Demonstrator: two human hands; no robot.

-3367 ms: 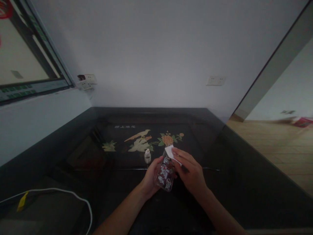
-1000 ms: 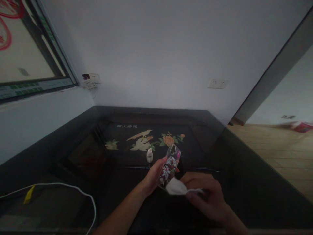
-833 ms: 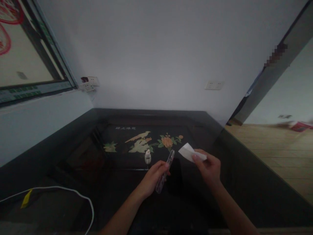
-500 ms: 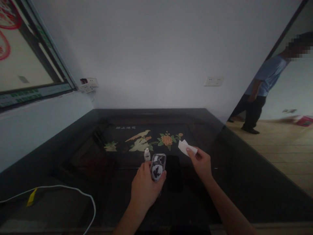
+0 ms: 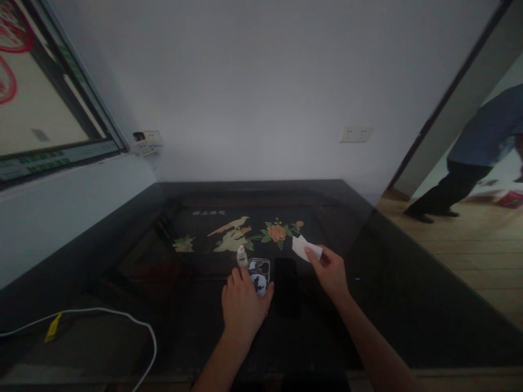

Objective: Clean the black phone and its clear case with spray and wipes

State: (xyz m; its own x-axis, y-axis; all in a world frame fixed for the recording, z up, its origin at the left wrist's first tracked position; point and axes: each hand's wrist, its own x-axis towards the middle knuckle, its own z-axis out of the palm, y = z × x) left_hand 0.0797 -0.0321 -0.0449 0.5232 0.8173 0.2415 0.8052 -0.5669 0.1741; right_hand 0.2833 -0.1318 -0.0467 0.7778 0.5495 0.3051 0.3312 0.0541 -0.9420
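My left hand (image 5: 243, 299) is closed around a clear phone case with a black-and-white pattern (image 5: 259, 272), its thumb along the right edge and its palm covering the lower part. Just above my left fingers a small white bottle (image 5: 242, 257) leans slightly; I cannot tell whether the fingertips touch it. To the right of the case lies a dark, flat phone-shaped object (image 5: 287, 286), hard to make out against the black surface. A folded white piece of paper or cloth (image 5: 302, 247) is pinched between the thumb and fingers of my right hand (image 5: 330, 271), above the table.
The glossy black table (image 5: 388, 305) bears a bird-and-flower picture (image 5: 232, 234). A white cable (image 5: 110, 310) with a yellow tag (image 5: 53, 328) curves over the left side. Wall sockets (image 5: 355, 134) are behind. A person (image 5: 478, 147) stands at the far right on the wooden floor.
My left hand has lowered the phone case, which now looks flatter and a little further left. The bottle has tipped slightly. At the right, the other person has shifted further right.
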